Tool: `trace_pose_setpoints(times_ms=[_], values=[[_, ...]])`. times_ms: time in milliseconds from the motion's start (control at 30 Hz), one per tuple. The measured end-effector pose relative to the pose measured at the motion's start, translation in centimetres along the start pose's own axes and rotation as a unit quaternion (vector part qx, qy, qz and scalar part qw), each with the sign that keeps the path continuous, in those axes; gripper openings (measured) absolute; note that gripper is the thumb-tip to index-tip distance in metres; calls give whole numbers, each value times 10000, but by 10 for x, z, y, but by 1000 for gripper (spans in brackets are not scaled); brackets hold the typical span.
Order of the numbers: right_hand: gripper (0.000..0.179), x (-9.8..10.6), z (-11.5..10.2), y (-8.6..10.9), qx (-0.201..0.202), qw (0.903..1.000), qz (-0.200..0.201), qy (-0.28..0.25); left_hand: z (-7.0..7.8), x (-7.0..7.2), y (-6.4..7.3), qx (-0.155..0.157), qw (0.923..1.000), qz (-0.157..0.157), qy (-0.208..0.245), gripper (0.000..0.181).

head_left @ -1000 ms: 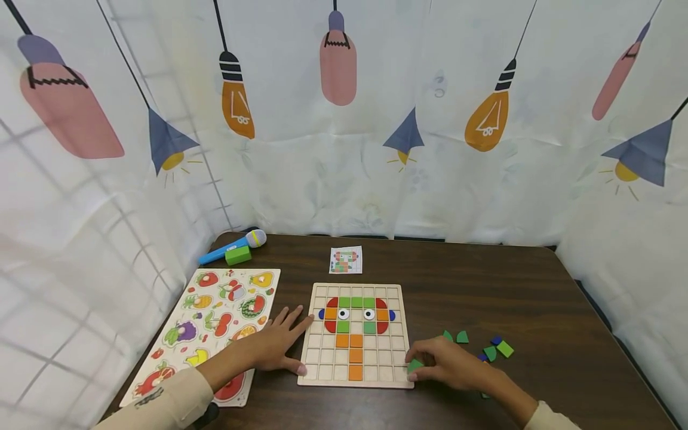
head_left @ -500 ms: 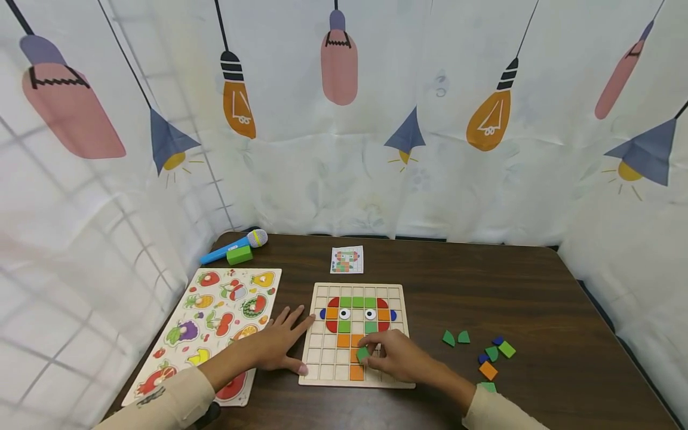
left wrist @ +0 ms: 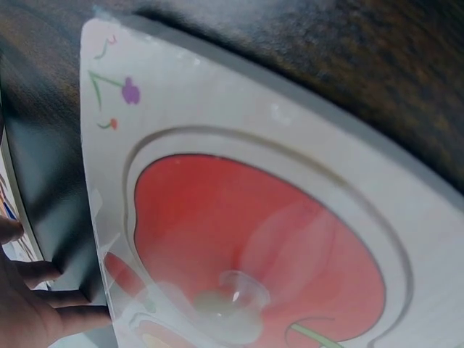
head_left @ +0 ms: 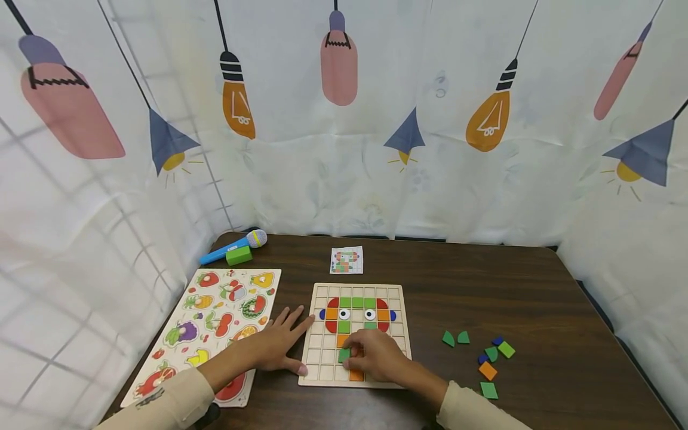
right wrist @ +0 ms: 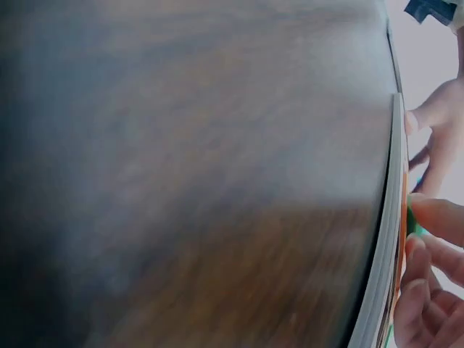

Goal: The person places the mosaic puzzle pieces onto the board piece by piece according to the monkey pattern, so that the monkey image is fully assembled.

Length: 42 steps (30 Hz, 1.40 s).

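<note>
A wooden grid board (head_left: 322, 373) lies on the table, with green, orange, red and blue tiles and two eye tiles set in its upper cells. My right hand (head_left: 378, 355) is over the lower middle of the board and pinches a green tile (head_left: 344, 355) between thumb and fingers, at the cells left of the orange column. In the right wrist view the same green tile (right wrist: 411, 221) shows between the fingertips at the board's edge. My left hand (head_left: 276, 343) has its fingers spread, with thumb and fingertips touching the board's left edge.
A fruit puzzle board (head_left: 185, 304) lies under my left forearm. Loose green, blue and orange tiles (head_left: 488, 371) are scattered at the right. A small pattern card (head_left: 346, 260) lies behind the grid board. A toy microphone (head_left: 231, 248) and a green block (head_left: 239, 255) sit at the back left.
My right hand has carried the green tile leftward from the board's right edge to the cells beside the orange column. My left hand has stayed in place.
</note>
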State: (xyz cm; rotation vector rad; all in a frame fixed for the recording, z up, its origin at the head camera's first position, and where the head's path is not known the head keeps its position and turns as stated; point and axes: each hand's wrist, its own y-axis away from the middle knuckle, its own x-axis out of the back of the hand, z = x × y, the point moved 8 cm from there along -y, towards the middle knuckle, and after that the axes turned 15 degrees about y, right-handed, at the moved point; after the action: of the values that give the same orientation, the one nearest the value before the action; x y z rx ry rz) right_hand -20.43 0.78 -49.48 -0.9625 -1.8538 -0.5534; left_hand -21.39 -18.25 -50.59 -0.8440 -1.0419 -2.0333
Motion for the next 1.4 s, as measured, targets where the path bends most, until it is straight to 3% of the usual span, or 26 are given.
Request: trace_pose_setpoints(times_ms=[333,800,1133,1233,1400], values=[[19,2,0,-5,-134,9982,-33,577,0,1,0,-48,10000,8,34,105],[20,6,-5,-7,-44,9978,175,634,-2,0,0,-2,10000,18,-15,106],[24,6,0,-5,-18,9968,-255,751,-2,-1,-1,-9,10000,15,-17,106],[26,10,6,-2,133,9970,-298,697,-2,-1,0,-1,10000,10,-3,106],[26,26,25,9,375,9987,-333,128,-2,-1,-1,2,10000,2,37,107]])
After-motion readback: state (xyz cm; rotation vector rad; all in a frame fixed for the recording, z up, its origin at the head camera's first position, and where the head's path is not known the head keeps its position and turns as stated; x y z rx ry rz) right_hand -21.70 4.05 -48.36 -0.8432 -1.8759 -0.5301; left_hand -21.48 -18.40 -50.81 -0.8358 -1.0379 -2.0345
